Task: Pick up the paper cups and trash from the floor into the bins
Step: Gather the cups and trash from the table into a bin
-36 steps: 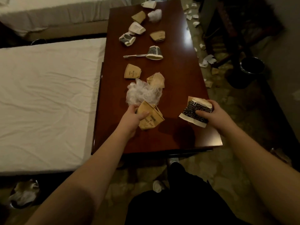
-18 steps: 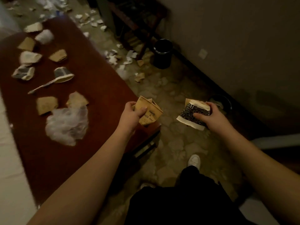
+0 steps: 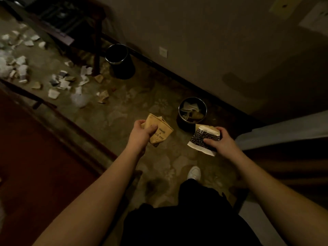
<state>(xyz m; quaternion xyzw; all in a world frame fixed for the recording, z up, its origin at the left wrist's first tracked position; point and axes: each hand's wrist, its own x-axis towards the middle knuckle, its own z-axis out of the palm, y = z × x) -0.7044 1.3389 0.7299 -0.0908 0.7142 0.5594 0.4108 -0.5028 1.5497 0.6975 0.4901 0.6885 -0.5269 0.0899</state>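
Both hands — left hand [image 3: 142,133], right hand [image 3: 221,141] — still gripping cups, now off table, near bin [image 3: 204,105]

Only readable text: "HAVE A …ICE DAY" plus a small smiley, printed dark on the flattened tan paper cup [image 3: 160,133] in my left hand [image 3: 142,134]. Black-patterned cup [image 3: 202,139] in my right hand [image 3: 221,142] carries dense white lettering, too small to read.

A dim bedroom: a white-sheeted bed [image 3: 284,128], patterned carpet [image 3: 124,110], small bins [image 3: 192,110]
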